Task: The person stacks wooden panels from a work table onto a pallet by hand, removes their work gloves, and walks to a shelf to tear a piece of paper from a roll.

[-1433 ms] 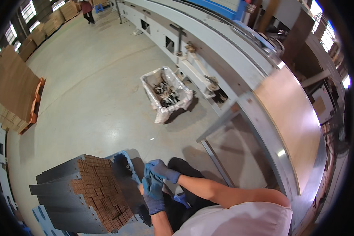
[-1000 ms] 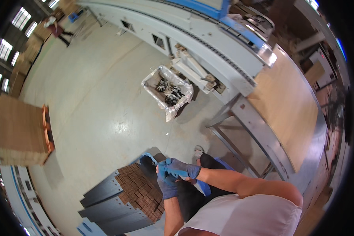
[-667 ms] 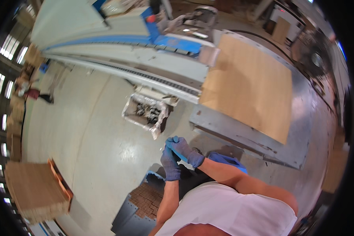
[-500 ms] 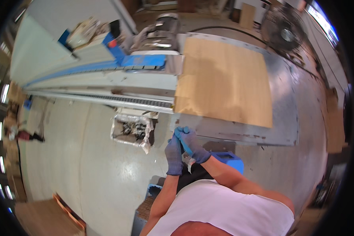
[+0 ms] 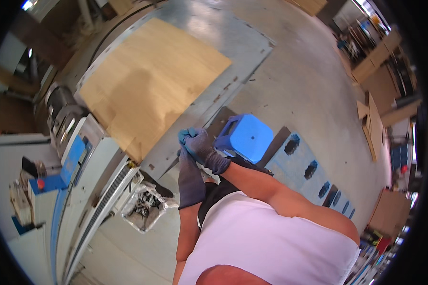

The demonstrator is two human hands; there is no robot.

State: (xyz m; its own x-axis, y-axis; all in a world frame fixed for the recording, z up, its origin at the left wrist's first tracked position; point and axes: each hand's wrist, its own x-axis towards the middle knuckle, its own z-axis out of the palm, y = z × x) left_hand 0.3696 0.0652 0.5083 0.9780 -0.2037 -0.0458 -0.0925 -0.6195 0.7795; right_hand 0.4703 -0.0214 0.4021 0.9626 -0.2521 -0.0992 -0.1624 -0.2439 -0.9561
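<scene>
Head view has swung off the cardboard stack to the table (image 5: 242, 52) with its plywood sheet (image 5: 147, 85); gloved left hand (image 5: 191, 173) and right hand (image 5: 197, 145) stay clasped together, fingers curled, contents unclear, near blue stool (image 5: 245, 137).

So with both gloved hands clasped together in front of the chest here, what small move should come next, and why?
Probably finish seating the glove: the right hand is closed over the left hand near its fingertips, as if tugging the glove on. Neither hand holds anything else, and the blue stool and plywood sheet lie beyond them, untouched.
</scene>
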